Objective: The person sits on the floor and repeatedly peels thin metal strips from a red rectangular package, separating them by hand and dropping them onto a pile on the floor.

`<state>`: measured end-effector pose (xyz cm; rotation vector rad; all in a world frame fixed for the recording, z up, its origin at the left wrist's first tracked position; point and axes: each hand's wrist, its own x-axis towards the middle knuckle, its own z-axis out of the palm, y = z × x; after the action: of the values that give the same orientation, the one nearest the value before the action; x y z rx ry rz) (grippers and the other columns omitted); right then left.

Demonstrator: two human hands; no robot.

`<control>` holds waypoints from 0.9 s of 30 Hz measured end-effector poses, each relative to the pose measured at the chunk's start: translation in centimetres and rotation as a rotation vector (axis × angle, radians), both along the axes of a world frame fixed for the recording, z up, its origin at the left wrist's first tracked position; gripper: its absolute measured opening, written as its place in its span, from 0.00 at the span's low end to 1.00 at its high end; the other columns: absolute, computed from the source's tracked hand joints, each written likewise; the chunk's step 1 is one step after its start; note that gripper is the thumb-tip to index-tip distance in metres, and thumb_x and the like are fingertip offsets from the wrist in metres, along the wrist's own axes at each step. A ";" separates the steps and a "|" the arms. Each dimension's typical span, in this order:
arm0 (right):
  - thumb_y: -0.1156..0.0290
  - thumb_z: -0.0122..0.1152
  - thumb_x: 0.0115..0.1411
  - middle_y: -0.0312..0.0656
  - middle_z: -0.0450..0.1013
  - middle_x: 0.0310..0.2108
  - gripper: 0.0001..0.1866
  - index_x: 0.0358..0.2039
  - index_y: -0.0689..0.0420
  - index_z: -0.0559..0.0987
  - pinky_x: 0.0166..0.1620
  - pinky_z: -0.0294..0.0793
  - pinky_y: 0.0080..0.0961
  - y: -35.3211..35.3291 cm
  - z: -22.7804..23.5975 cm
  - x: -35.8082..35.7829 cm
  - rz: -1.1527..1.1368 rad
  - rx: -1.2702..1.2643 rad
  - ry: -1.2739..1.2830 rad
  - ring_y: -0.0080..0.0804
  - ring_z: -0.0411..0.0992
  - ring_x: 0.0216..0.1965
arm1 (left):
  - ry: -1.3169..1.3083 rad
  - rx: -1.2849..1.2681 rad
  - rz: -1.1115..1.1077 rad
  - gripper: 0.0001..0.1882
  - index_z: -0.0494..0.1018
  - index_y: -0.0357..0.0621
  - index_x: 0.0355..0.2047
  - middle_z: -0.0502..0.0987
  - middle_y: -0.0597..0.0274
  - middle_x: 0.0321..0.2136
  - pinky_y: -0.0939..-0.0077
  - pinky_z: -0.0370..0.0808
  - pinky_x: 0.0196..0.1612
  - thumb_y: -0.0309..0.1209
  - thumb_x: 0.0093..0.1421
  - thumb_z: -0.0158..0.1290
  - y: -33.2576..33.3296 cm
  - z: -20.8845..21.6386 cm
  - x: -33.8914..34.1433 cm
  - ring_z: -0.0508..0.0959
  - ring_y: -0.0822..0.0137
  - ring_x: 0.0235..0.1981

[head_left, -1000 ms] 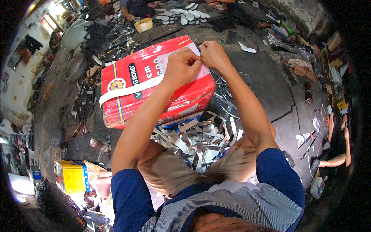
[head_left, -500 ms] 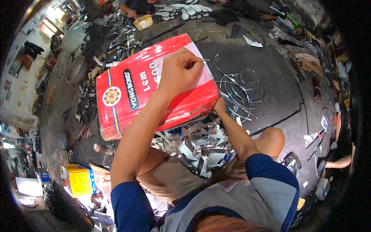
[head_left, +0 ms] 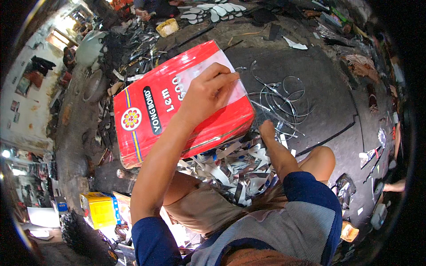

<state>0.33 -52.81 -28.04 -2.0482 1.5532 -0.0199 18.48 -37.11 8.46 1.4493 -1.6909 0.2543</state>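
Observation:
A large glossy red box (head_left: pixel 155 88) with a flower emblem and a blue-and-yellow stripe lies tilted in front of me. My left hand (head_left: pixel 212 88) rests over its right part, on a pale patch (head_left: pixel 224 60). Thumb and fingers there are pinched together, and what they hold is too small to name. Off the box's lower right corner is my right hand (head_left: pixel 267 129), its fingers curled and partly hidden; whatever it grips does not show. Beside it, a loose coil of thin shiny strip (head_left: pixel 290 104) spreads over the dark mat.
Shiny strip offcuts (head_left: pixel 235 166) pile up between my legs. A yellow box (head_left: pixel 100 210) stands at lower left. Pale sole-shaped pieces (head_left: pixel 213 11) and a yellow tub (head_left: pixel 167 27) lie at the far side. Brown bundles (head_left: pixel 358 66) sit at the right; another person's arm (head_left: pixel 394 186) shows there.
My right hand has moved rightward from the box's lower right corner, now apart from it. My left hand stays pinched on the box, turned slightly. The view has shifted a little.

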 end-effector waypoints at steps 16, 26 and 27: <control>0.68 0.45 0.64 0.54 0.79 0.42 0.16 0.42 0.64 0.78 0.44 0.79 0.50 -5.3 -4.1 -4.4 -0.191 -0.155 0.083 0.54 0.79 0.43 | -0.067 0.006 -0.091 0.15 0.81 0.38 0.43 0.77 0.55 0.34 0.73 0.77 0.33 0.20 0.54 0.54 0.8 0.2 -0.1 0.79 0.63 0.31; 0.61 0.58 0.57 0.53 0.80 0.35 0.14 0.29 0.60 0.82 0.34 0.79 0.40 -13.1 -7.4 -7.8 -0.282 -0.336 -0.189 0.46 0.79 0.34 | -0.095 -0.056 -0.060 0.18 0.80 0.38 0.43 0.76 0.55 0.31 0.70 0.76 0.34 0.30 0.51 0.62 -0.7 -0.2 -0.9 0.78 0.59 0.29; 0.61 0.58 0.56 0.53 0.80 0.35 0.15 0.30 0.61 0.82 0.36 0.79 0.40 -11.6 -5.8 -6.7 -0.298 -0.287 -0.162 0.47 0.79 0.35 | -0.110 -0.013 -0.025 0.19 0.80 0.40 0.43 0.76 0.55 0.32 0.69 0.76 0.34 0.33 0.51 0.64 0.0 -0.3 -0.4 0.78 0.58 0.30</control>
<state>-6.34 -64.38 -33.81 -1.9432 1.8195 -0.5365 18.04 -37.08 8.18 1.4258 -1.7910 0.3355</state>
